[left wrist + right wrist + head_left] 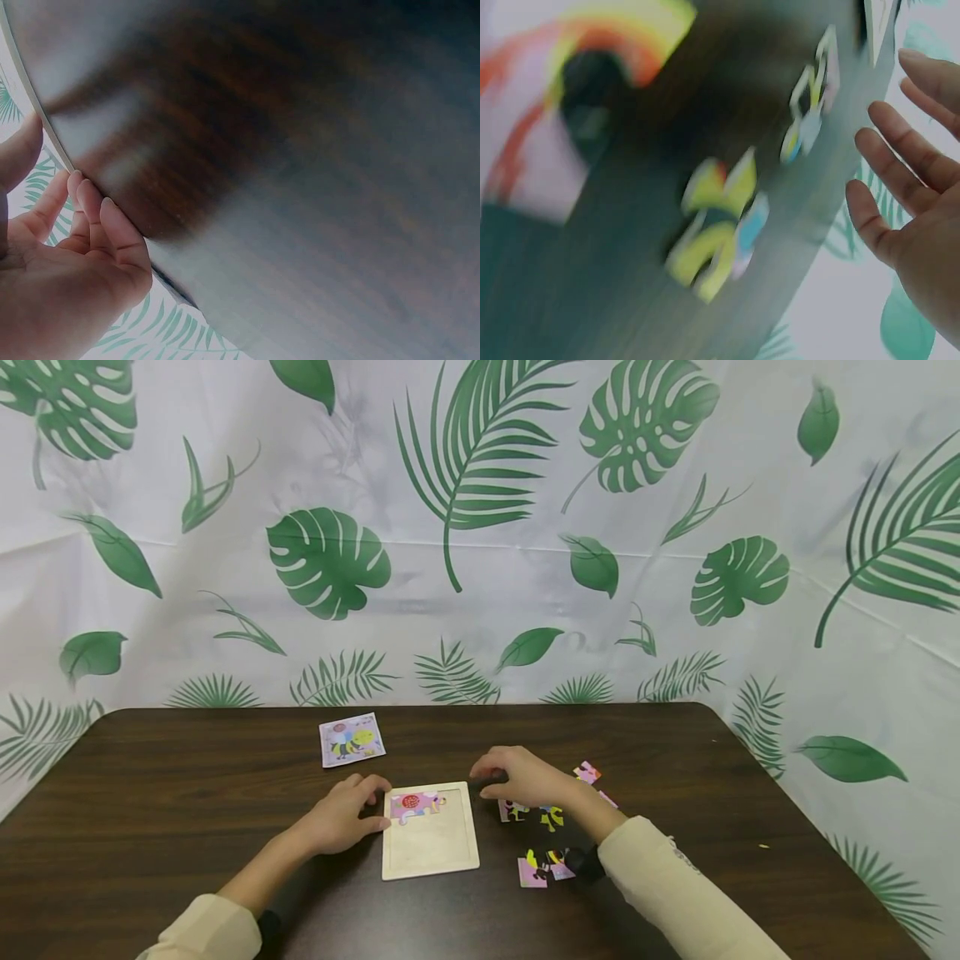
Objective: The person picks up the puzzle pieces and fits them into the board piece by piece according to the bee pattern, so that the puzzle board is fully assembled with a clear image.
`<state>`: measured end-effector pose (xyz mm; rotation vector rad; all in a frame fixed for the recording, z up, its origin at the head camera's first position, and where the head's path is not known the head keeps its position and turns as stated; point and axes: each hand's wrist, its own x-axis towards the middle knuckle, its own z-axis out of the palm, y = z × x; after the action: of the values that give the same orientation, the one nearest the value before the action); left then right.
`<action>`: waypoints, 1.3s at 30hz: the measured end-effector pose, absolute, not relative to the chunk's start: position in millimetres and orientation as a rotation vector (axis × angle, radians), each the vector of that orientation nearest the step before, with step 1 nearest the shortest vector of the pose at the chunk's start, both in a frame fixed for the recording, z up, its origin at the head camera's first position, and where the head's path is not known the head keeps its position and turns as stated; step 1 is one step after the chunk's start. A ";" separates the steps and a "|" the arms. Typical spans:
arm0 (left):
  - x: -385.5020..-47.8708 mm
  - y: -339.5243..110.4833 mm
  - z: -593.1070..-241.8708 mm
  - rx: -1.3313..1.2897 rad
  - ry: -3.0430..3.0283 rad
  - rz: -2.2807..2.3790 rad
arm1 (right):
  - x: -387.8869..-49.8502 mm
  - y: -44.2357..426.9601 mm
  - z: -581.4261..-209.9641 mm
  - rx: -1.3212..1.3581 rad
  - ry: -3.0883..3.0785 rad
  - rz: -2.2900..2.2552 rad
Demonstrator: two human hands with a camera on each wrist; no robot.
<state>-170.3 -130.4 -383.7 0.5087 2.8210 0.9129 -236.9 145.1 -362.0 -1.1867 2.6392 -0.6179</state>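
A square wooden puzzle board [431, 847] lies on the table, with joined pink picture pieces [411, 804] in its upper left part. My left hand [347, 814] rests at the board's left edge. In the left wrist view, the thumb [21, 154] and fingertips touch the thin rim. Just right of the board hovers my right hand [525, 777], its fingers [900, 150] loosely bent and nothing visible between them. Below and beside it lie loose puzzle pieces, among them a yellow-and-black piece [716, 225] and a pink-edged piece [532, 872].
A picture card [351, 740] with a bee on it lies behind the left hand. More pieces [587, 772] are partly hidden behind the right forearm. A leaf-printed cloth [480, 568] hangs behind the dark wooden table [187, 793].
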 end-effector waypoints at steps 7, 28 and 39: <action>-170.7 -129.8 -383.4 0.497 2.820 0.902 | -244.7 182.0 -355.4 -1.047 2.691 -0.678; -170.9 -130.4 -384.1 0.502 2.820 0.909 | -255.4 272.7 -355.4 -0.763 2.769 -0.641; -169.9 -130.3 -383.4 0.512 2.824 0.906 | -257.4 284.0 -363.8 -0.692 2.806 -0.613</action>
<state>-169.9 -130.3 -383.4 0.5125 2.8243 0.9064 -257.4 284.0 -363.8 -0.6924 2.8064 -0.6128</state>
